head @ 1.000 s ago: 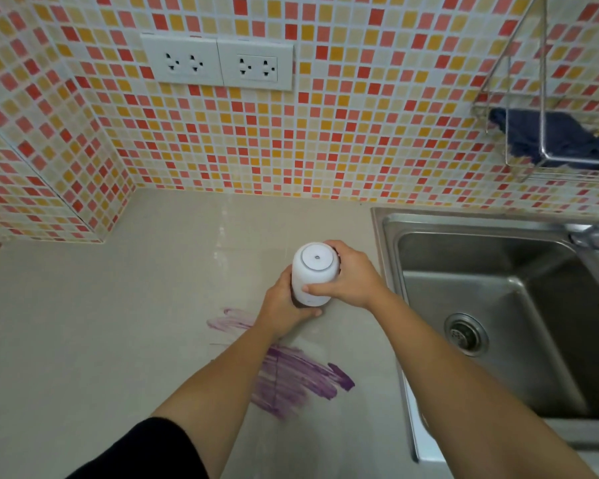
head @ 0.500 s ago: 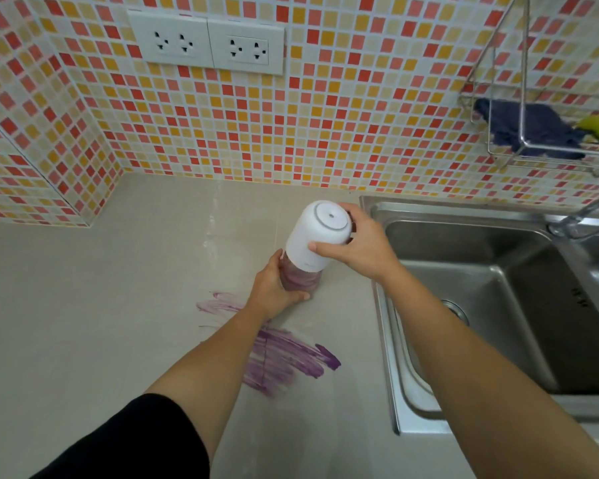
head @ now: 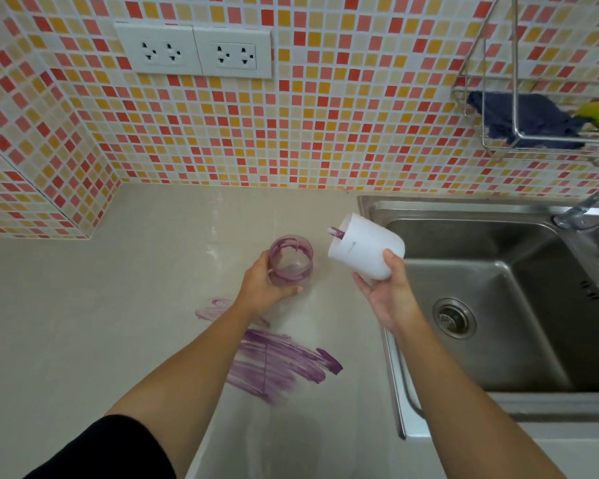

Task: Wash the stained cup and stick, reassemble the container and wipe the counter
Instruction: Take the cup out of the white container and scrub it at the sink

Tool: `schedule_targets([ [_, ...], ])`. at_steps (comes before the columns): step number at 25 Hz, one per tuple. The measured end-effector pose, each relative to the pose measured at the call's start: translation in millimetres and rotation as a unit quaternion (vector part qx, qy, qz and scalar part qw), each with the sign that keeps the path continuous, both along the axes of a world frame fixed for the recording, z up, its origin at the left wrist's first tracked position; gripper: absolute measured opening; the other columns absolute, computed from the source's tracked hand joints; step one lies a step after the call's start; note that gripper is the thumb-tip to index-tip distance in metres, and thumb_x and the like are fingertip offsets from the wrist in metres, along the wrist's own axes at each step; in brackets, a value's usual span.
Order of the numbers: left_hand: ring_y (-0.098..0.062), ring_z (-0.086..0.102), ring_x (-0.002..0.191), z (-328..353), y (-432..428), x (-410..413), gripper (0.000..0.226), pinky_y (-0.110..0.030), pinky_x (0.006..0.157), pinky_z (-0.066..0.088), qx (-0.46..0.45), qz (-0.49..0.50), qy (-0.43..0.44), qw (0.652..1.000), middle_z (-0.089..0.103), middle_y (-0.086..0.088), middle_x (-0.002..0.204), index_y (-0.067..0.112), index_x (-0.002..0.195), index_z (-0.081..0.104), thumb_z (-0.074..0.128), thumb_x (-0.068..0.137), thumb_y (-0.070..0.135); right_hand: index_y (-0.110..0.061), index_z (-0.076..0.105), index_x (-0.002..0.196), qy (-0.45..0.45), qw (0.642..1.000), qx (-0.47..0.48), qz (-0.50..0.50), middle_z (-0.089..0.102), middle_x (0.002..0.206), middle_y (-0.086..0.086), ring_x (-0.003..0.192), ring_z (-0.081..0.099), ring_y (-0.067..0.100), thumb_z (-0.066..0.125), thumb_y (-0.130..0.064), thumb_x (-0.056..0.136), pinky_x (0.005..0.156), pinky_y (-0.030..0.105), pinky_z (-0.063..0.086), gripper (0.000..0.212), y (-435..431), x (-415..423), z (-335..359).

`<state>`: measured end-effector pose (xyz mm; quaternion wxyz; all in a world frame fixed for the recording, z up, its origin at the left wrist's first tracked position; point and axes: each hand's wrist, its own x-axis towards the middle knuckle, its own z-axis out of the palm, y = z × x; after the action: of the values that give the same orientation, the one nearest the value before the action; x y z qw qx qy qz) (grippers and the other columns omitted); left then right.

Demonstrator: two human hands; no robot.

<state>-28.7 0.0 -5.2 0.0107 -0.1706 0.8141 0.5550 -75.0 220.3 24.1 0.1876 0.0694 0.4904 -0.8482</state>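
The left hand (head: 263, 288) is gripping the stained cup (head: 291, 259) low over the counter (head: 118, 305); the right hand (head: 388, 295) is holding the white cover (head: 367, 252), its stick (head: 336, 232) poking out, beside the sink (head: 464, 207). The 2 parts are separated, so washing is probably coming next: carrying both over it.

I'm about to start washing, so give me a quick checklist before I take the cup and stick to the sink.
1. Cup apart from white top: ok.
2. Left hand grip round cup: ok.
3. Right hand grip on white top: ok, stained stick pokes out.
4. Faucet running: cannot tell, spout out of frame.
5. Blue cloth ready in rack: ok.
6. Counter clean: not ok, purple smear.
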Motion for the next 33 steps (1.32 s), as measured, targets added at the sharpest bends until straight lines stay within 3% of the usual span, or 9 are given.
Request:
schedule_targets([
  [3, -0.014, 0.055, 0.111, 13, -13, -9, 0.088, -0.022, 0.091, 0.044, 0.002, 0.001, 0.012, 1.0, 0.054, 0.002, 0.124, 0.015, 0.133, 0.043, 0.089, 0.058, 0.016, -0.02, 0.047, 0.126, 0.012, 1.0, 0.022, 0.001, 0.059, 0.125, -0.001, 0.109, 0.06, 0.01, 0.078, -0.034, 0.054, 0.081, 0.02, 0.049, 0.079, 0, 5, -22],
  [6, -0.013, 0.054, 0.109, 26, -28, -12, 0.088, -0.024, 0.094, 0.044, -0.023, -0.005, 0.016, 1.0, 0.054, -0.003, 0.13, 0.015, 0.133, 0.042, 0.089, 0.058, 0.017, -0.014, 0.04, 0.128, 0.019, 0.995, 0.088, 0.031, 0.056, 0.126, 0.009, 0.112, 0.057, 0.023, 0.082, -0.022, 0.045, 0.088, 0.033, 0.048, 0.093, -5, 8, -36],
  [11, -0.013, 0.052, 0.112, 37, -39, -10, 0.088, -0.026, 0.098, 0.044, -0.026, -0.005, 0.023, 0.999, 0.053, -0.002, 0.132, 0.017, 0.134, 0.041, 0.088, 0.059, 0.019, -0.03, 0.042, 0.126, 0.093, 0.945, 0.301, 0.084, 0.056, 0.118, 0.001, 0.105, 0.056, 0.02, 0.084, -0.019, 0.046, 0.074, 0.03, 0.053, 0.091, -11, 15, -43],
  [17, -0.011, 0.051, 0.111, 44, -45, -11, 0.09, -0.027, 0.098, 0.045, -0.026, 0.0, 0.042, 0.999, 0.052, 0.005, 0.127, 0.022, 0.135, 0.038, 0.088, 0.06, 0.021, -0.048, 0.045, 0.108, 0.153, 0.907, 0.369, 0.132, 0.059, 0.112, -0.012, 0.104, 0.059, 0.013, 0.088, -0.021, 0.045, 0.084, 0.033, 0.054, 0.081, -14, 10, -49],
  [23, -0.011, 0.053, 0.113, 63, -41, -20, 0.088, -0.024, 0.095, 0.046, -0.016, -0.01, 0.079, 0.997, 0.052, 0.008, 0.124, 0.029, 0.134, 0.037, 0.087, 0.062, 0.022, -0.037, 0.039, 0.12, 0.155, 0.889, 0.403, 0.153, 0.057, 0.117, -0.008, 0.106, 0.056, 0.011, 0.09, -0.016, 0.053, 0.077, 0.015, 0.045, 0.087, -18, 6, -45],
  [26, -0.011, 0.054, 0.114, 91, -23, -34, 0.088, -0.019, 0.09, 0.046, -0.002, -0.029, 0.119, 0.992, 0.052, 0.006, 0.127, 0.029, 0.134, 0.036, 0.086, 0.063, 0.016, -0.035, 0.035, 0.129, 0.162, 0.881, 0.405, 0.184, 0.052, 0.128, -0.008, 0.118, 0.051, 0.013, 0.087, -0.013, 0.048, 0.092, 0.029, 0.048, 0.099, -13, 6, -49],
  [28, -0.009, 0.054, 0.114, 114, 0, -43, 0.087, -0.021, 0.089, 0.049, 0.013, -0.04, 0.151, 0.988, 0.052, 0.006, 0.128, 0.032, 0.132, 0.036, 0.086, 0.063, 0.014, -0.029, 0.024, 0.142, 0.175, 0.864, 0.429, 0.195, 0.036, 0.146, -0.003, 0.134, 0.036, 0.017, 0.075, -0.005, 0.051, 0.108, 0.036, 0.037, 0.108, 4, 4, -48],
  [30, -0.003, 0.055, 0.111, 135, 36, -51, 0.086, -0.018, 0.084, 0.051, 0.027, -0.061, 0.182, 0.981, 0.051, 0.013, 0.123, 0.039, 0.126, 0.034, 0.085, 0.063, 0.011, -0.02, 0.016, 0.148, 0.187, 0.838, 0.48, 0.179, 0.023, 0.153, 0.001, 0.14, 0.023, 0.017, 0.069, 0.001, 0.061, 0.111, 0.024, 0.023, 0.104, 32, -4, -38],
  [33, 0.008, 0.054, 0.106, 145, 105, -65, 0.087, -0.009, 0.075, 0.05, 0.047, -0.086, 0.208, 0.973, 0.048, 0.019, 0.12, 0.037, 0.125, 0.03, 0.083, 0.064, 0.005, -0.015, 0.025, 0.146, 0.22, 0.823, 0.509, 0.125, 0.026, 0.15, 0.004, 0.139, 0.024, 0.017, 0.068, -0.001, 0.069, 0.107, 0.018, 0.018, 0.089, 94, -24, -23],
])
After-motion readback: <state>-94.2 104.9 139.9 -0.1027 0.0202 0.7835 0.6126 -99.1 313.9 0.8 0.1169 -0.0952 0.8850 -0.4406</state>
